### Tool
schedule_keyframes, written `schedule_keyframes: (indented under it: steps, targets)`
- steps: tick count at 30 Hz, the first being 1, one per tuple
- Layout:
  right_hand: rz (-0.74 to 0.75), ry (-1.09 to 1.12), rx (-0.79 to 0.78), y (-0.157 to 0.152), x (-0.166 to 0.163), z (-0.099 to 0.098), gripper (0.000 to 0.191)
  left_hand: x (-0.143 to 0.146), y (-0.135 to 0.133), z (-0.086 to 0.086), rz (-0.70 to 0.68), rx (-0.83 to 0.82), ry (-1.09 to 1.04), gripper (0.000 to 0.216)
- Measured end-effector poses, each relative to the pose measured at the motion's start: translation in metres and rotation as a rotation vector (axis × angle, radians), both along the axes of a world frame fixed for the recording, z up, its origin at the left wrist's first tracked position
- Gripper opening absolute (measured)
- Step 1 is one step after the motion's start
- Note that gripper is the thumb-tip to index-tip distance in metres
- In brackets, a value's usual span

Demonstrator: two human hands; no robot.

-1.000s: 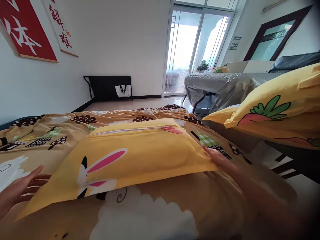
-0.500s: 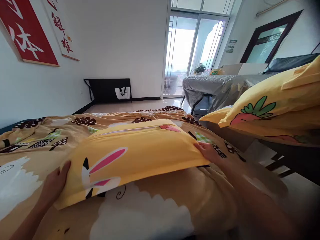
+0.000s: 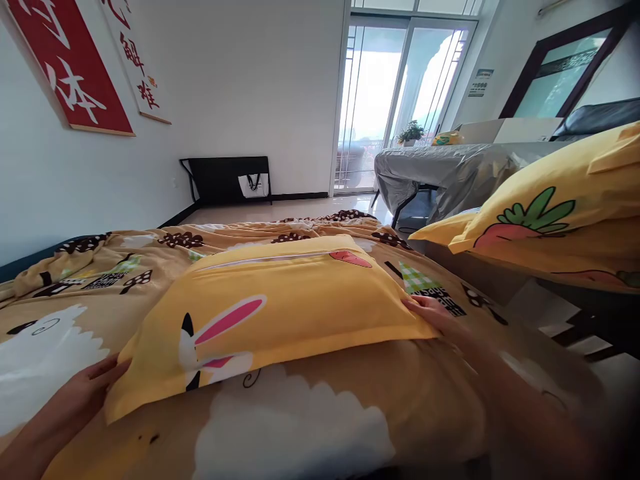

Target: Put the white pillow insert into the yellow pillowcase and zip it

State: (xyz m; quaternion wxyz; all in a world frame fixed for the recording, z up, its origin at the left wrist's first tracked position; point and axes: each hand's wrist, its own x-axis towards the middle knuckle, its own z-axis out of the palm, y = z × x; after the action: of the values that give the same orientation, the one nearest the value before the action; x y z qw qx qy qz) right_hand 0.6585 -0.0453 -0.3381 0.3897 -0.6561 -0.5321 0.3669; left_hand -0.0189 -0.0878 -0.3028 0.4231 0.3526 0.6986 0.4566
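Observation:
A yellow pillow (image 3: 300, 313) with a printed rabbit, a small carrot and a zipper along its far side lies across the bed. At its left end, my left hand (image 3: 95, 387) pinches the edge of the pillowcase, with the thumb on top. My right hand (image 3: 427, 310) grips the pillow's right edge, its fingertips partly hidden against the fabric. Under the pillow spreads a tan bedcover (image 3: 350, 413) printed with white sheep, mushrooms and green checks.
More yellow carrot-print pillows (image 3: 550, 213) are stacked on the right, beside the bed. Behind them stands a table under grey plastic (image 3: 440, 163), bearing a potted plant (image 3: 411, 132) and a white box (image 3: 530, 130). A white bag (image 3: 254, 185) leans on a black panel (image 3: 215, 180) by the wall.
The pillow lies flatter, its near right corner lowered onto the bedcover. My left hand has shifted outward along the left edge. The camera view has turned slightly left.

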Motion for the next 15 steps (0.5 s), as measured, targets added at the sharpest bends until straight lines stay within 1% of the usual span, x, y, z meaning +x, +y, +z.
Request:
schedule_keyframes:
  steps: [2,3,5,7,10,12,14,15]
  targets:
    - [0.043,0.241,-0.081,-0.004,0.003,0.001,0.046,0.009,-0.003,-0.002,0.060,-0.013,-0.296,0.066]
    - [0.068,0.309,-0.100,-0.006,0.005,0.001,0.046,0.012,-0.002,-0.002,0.073,-0.008,-0.379,0.068]
    - [0.120,0.359,-0.121,-0.009,0.010,-0.001,0.045,0.015,0.000,-0.002,0.046,0.018,-0.421,0.066]
    - [0.149,0.320,-0.148,-0.011,0.016,-0.004,0.045,0.017,0.001,0.000,-0.002,0.033,-0.402,0.063]
    - [0.177,0.168,-0.190,-0.011,0.023,-0.003,0.047,0.021,-0.007,0.007,0.052,0.046,-0.280,0.068]
    - [0.192,0.062,-0.203,-0.009,0.025,0.000,0.051,0.025,-0.016,0.011,0.055,0.010,-0.193,0.073]
    - [0.194,-0.058,-0.202,-0.005,0.026,0.002,0.053,0.025,-0.023,0.009,0.018,-0.019,-0.077,0.072]
    - [0.191,-0.127,-0.196,-0.003,0.026,0.003,0.053,0.023,-0.025,0.007,-0.014,-0.026,0.024,0.070]
